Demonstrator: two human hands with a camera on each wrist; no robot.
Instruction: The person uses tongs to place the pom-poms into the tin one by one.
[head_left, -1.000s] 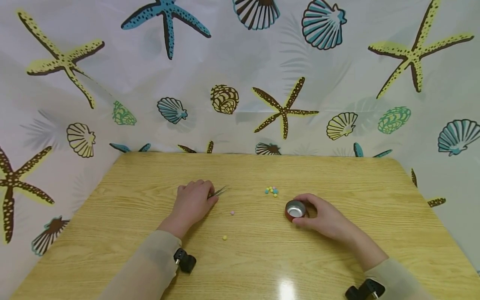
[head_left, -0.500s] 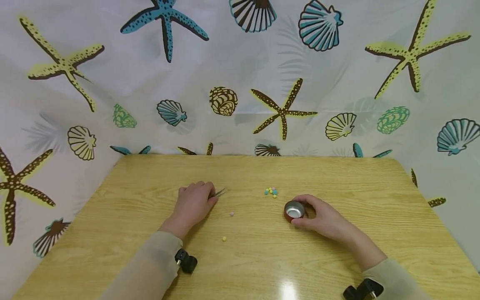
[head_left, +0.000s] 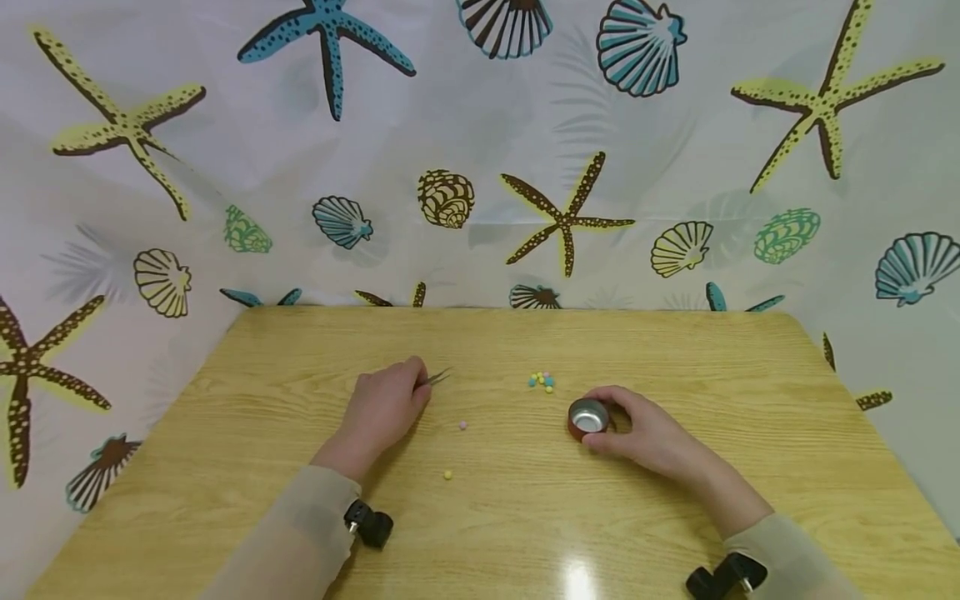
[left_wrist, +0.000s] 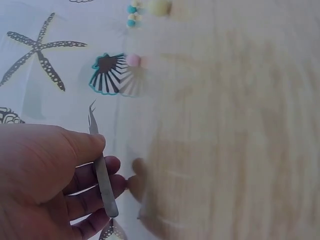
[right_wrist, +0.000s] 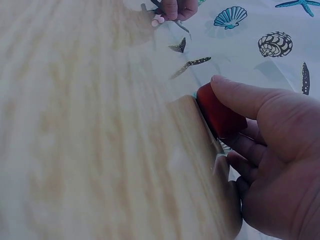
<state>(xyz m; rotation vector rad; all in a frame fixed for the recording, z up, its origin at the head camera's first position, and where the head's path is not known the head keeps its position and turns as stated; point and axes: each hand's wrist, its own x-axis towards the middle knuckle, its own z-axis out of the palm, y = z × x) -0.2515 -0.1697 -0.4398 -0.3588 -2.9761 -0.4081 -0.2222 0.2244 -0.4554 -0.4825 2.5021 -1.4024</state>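
Gripping the tweezers (left_wrist: 104, 182), the left hand (head_left: 386, 408) is drawing its fingers in closer than a second ago — grip apparently settling — while the right hand (head_left: 648, 437) is holding the red cup (head_left: 588, 419) on the bench (head_left: 525, 517), near clustered beads (head_left: 542, 380).

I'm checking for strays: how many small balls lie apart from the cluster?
2: the pink ball, right of the left hand, and the yellow ball, lower in the head view. Both lie left of the cluster. Others could hide beneath that or the right hand.
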